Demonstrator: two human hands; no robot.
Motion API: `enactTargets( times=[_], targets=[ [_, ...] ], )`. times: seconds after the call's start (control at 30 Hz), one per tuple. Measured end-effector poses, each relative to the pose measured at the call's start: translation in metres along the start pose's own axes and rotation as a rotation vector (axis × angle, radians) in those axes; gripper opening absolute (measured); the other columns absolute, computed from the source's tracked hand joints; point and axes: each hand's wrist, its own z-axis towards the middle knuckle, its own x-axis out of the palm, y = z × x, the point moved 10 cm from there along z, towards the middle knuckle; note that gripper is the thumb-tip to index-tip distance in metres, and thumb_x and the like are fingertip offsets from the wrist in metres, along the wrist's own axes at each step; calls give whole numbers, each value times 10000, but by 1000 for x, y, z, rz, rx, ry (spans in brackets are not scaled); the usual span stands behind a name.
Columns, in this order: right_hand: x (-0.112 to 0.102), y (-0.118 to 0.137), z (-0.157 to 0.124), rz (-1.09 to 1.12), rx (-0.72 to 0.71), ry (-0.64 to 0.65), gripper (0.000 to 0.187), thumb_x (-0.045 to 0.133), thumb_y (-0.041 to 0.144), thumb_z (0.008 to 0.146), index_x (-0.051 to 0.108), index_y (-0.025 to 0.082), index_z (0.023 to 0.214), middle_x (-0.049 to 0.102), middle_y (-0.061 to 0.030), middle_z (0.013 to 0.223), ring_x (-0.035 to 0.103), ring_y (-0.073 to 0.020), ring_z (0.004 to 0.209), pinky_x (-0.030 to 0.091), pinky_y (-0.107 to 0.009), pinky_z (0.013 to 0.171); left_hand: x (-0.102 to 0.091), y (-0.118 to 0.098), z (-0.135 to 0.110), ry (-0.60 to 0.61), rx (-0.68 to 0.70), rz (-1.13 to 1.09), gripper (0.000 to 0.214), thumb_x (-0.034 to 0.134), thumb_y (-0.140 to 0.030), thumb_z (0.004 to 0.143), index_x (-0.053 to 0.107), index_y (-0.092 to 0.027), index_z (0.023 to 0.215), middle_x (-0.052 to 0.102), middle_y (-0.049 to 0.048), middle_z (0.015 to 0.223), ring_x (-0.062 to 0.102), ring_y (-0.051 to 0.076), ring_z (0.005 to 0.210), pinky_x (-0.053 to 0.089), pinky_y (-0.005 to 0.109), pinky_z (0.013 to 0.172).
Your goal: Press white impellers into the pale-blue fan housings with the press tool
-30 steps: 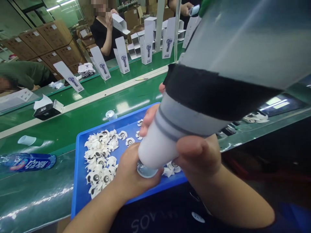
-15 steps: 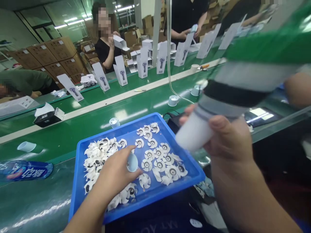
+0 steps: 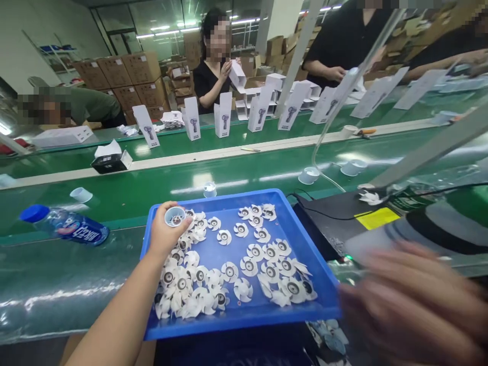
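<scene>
fan impellers (image 3: 248,266) in tray (image 3: 229,197), on conveyor belt (image 3: 152,175), bottle (image 3: 72,227) to left

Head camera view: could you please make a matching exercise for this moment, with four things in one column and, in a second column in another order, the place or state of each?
Things:
1. small white cup
2. white fan blades
3. water bottle
4. white product boxes

Places:
A. standing upright on the far green conveyor
B. held in the left hand
C. lying on its side, left of the blue tray
D. spread inside the blue tray

Right pairs: 1-B, 2-D, 3-C, 4-A
</scene>
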Motion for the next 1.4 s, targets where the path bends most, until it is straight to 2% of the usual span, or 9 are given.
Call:
enactTargets(
  times=[0.1, 0.17, 0.3, 0.4, 0.63, 0.8, 1.1, 1.23, 1.4],
  targets=[
    [100, 47, 29, -271, -285, 395, 257, 538, 136, 937, 653, 227, 1148, 686, -72, 1116, 645, -232, 998, 530, -423, 873, 2, -1, 0, -15, 20, 17, 621, 807, -466, 615, 558, -192, 1114, 662, 69, 1055, 645, 219, 889, 497, 370, 848],
    [175, 30, 40, -393, -181, 725, 233, 518, 115, 946, 679, 182, 1100, 683, -95, 1105, 645, -255, 1012, 514, -434, 901, 1, 2, 1, -26, 23, 19, 659, 814, -471, 609, 548, -198, 1146, 654, 70, 1071, 641, 229, 915, 493, 394, 882],
    [263, 7, 58, -408, -119, 847, 173, 554, 115, 945, 690, 132, 1050, 677, -115, 1063, 652, -263, 995, 516, -428, 896, -1, 13, 2, -36, 29, 1, 753, 832, -463, 586, 504, -207, 1214, 634, 69, 1095, 633, 238, 980, 491, 410, 934],
    [287, -3, 59, -391, -50, 833, 198, 583, 137, 946, 657, 109, 1126, 668, -107, 1067, 647, -240, 1003, 523, -448, 918, 0, 17, 2, -36, 47, -16, 782, 812, -433, 600, 466, -207, 1264, 600, 91, 1177, 633, 241, 1035, 505, 402, 940],
    [251, 19, 73, -139, 86, 574, 106, 630, 104, 797, 632, 152, 891, 639, -45, 911, 633, -215, 929, 489, -471, 950, 3, 11, 6, -3, 127, -39, 663, 694, -343, 682, 455, -163, 1273, 594, 155, 1250, 626, 281, 1126, 481, 481, 1023],
    [198, 9, 81, 393, 302, 519, 185, 574, 240, 768, 609, 196, 944, 633, -41, 894, 607, -175, 800, 504, -345, 790, 0, -3, 2, 54, 182, -49, 593, 699, -424, 729, 563, -180, 1252, 595, 148, 1335, 559, 315, 1274, 402, 509, 1131],
    [138, 12, 56, 1029, 610, 427, 504, 637, 542, 760, 508, 188, 1096, 568, -41, 893, 556, -137, 751, 460, -287, 737, 23, -91, -57, 233, 445, 251, 553, 746, -387, 771, 538, -224, 1257, 652, 93, 1247, 637, 270, 1141, 521, 447, 992],
    [118, 42, 65, 631, 295, 353, 262, 638, 286, 856, 635, 209, 1107, 601, -70, 1057, 545, -185, 943, 437, -371, 913, 35, -136, -86, 224, 768, 437, 420, 692, -339, 843, 528, -230, 1214, 685, 86, 1161, 657, 270, 1057, 531, 437, 920],
    [125, 69, 66, 43, 14, 413, 75, 662, 142, 844, 698, 206, 862, 562, -60, 960, 570, -225, 903, 505, -409, 833, 40, -144, -114, 133, 916, 509, 460, 570, -217, 860, 433, -182, 1298, 667, 125, 1165, 633, 274, 1080, 516, 443, 959]
  ],
)
